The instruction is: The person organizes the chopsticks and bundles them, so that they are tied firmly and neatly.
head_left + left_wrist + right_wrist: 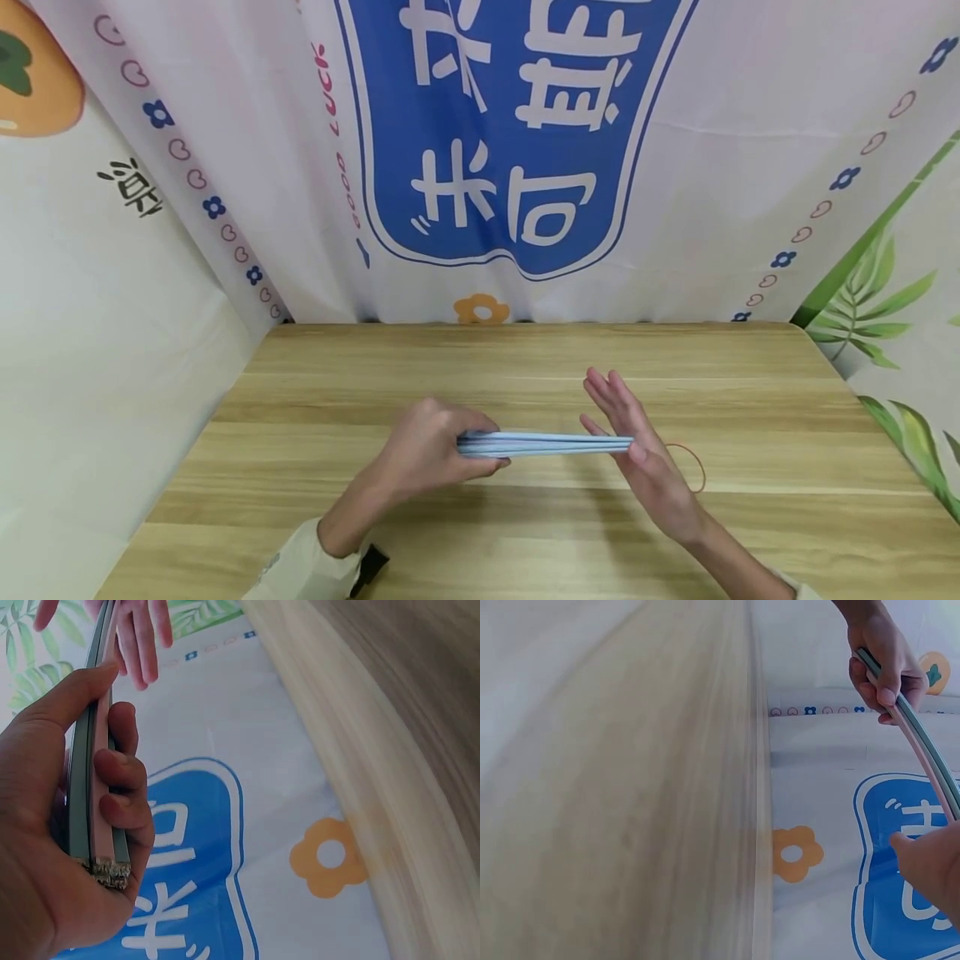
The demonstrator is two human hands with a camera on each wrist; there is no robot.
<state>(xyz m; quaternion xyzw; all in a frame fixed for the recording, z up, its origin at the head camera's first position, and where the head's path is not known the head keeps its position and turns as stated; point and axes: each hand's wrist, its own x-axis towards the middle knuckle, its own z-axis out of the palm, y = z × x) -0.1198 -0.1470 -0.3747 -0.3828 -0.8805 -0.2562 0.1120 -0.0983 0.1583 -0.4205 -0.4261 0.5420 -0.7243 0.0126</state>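
A bundle of slim chopsticks (555, 444), pale blue in the head view, lies crosswise above the wooden table. My left hand (431, 446) grips its thicker end, thumb on the near side and fingers on the far side. The left wrist view shows green and pink chopsticks (100, 780) with speckled ends near the palm. At the thin tips is my right hand (645, 454), its fingers extended upward and the tips against the palm by the thumb. Beside the right hand, a thin red rubber band (704, 475) lies on the table.
The wooden table (300, 475) has a straight back edge against a printed white curtain (705, 183) with a large blue sign. Patterned cloth also hangs at the left and right. A black piece (370, 569) shows at the left sleeve.
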